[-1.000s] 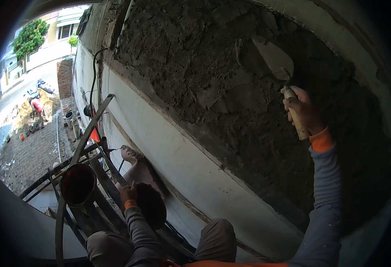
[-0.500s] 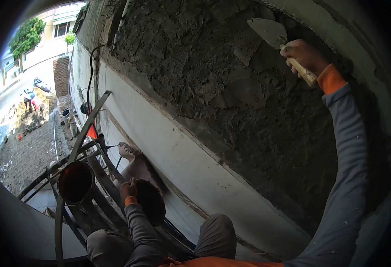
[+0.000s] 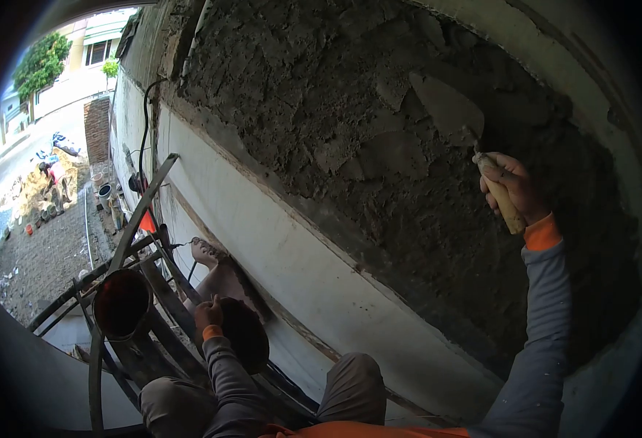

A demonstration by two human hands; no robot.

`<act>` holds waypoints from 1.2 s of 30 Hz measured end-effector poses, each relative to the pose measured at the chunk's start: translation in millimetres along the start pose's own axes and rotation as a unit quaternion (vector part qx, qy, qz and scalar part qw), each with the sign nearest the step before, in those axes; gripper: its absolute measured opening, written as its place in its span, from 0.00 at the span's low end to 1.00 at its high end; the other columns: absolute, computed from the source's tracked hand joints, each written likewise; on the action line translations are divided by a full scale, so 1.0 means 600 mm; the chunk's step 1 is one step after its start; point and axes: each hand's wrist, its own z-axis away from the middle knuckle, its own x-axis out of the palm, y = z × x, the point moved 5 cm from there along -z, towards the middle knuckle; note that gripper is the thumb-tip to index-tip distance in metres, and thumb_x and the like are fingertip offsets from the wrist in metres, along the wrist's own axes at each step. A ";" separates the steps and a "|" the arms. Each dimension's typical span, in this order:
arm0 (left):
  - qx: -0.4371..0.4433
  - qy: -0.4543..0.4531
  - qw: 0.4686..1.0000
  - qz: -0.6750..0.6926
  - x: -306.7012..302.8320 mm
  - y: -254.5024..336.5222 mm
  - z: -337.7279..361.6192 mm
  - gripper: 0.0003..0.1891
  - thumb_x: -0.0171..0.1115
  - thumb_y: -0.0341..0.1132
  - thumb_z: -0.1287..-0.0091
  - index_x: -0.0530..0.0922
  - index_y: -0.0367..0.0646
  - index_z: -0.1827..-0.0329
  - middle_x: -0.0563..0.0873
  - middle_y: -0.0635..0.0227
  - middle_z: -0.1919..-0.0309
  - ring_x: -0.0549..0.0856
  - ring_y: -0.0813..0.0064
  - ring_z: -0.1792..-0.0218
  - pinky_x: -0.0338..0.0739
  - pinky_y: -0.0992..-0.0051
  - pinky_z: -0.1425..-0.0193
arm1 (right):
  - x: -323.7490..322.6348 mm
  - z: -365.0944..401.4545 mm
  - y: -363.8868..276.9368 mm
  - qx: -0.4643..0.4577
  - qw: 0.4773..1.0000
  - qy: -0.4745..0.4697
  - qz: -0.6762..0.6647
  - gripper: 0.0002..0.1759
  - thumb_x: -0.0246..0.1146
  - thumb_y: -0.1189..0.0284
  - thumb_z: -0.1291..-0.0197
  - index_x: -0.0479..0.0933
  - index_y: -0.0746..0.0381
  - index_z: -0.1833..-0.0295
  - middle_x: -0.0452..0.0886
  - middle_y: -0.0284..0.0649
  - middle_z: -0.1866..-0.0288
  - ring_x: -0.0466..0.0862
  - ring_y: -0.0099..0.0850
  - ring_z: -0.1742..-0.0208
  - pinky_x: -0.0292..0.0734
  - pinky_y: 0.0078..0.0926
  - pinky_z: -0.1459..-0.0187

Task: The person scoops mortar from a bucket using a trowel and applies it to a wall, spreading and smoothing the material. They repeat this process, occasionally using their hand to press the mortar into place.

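Observation:
My right hand (image 3: 512,187) is closed round the pale handle of a trowel (image 3: 448,109), whose pointed blade lies close over rough, dark mortar (image 3: 321,95) on the wall. Low on the left, my left hand (image 3: 208,312) grips the edge of a dark round pan (image 3: 240,336); the pan's contents are too dark to make out. Beside it, a bucket (image 3: 122,305) with a reddish-brown inside rests among the bars.
Metal scaffold bars (image 3: 140,212) and planks stand at the lower left. A pale wall strip (image 3: 284,241) borders the mortar. Far below, a person (image 3: 54,175) bends near sand, and several containers line the ground. A black cable (image 3: 145,131) hangs along the wall.
My right hand and the trowel have moved down the wall, and the blade now points more steeply up. My left hand holds the pan almost as before.

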 end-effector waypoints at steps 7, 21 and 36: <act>0.009 0.001 1.000 -0.002 0.008 0.001 0.002 0.25 0.56 0.57 0.37 0.85 0.41 0.68 0.84 0.48 0.66 0.84 0.48 0.60 0.76 0.57 0.53 | -0.098 0.047 0.066 -0.013 0.991 0.135 0.008 0.18 0.57 0.58 0.35 0.72 0.59 0.47 0.72 0.31 0.73 0.71 0.17 0.82 0.67 0.16 0.83; 0.076 -0.064 0.995 0.019 0.004 -0.003 0.008 0.27 0.56 0.59 0.38 0.85 0.41 0.71 0.84 0.51 0.73 0.84 0.51 0.65 0.75 0.60 0.59 | 0.420 0.186 0.349 -0.109 0.932 -0.262 0.224 0.26 0.66 0.60 0.45 0.74 0.60 0.44 0.81 0.52 0.60 0.81 0.52 0.55 0.77 0.40 0.55; 0.077 -0.099 0.982 0.139 0.006 -0.021 0.007 0.28 0.64 0.53 0.36 0.78 0.35 0.82 0.69 0.76 0.89 0.66 0.85 0.84 0.60 0.74 0.80 | 0.853 0.220 0.553 -0.074 0.809 -0.472 0.343 0.13 0.55 0.68 0.43 0.75 0.61 0.54 0.82 0.54 0.59 0.85 0.46 0.58 0.79 0.45 0.58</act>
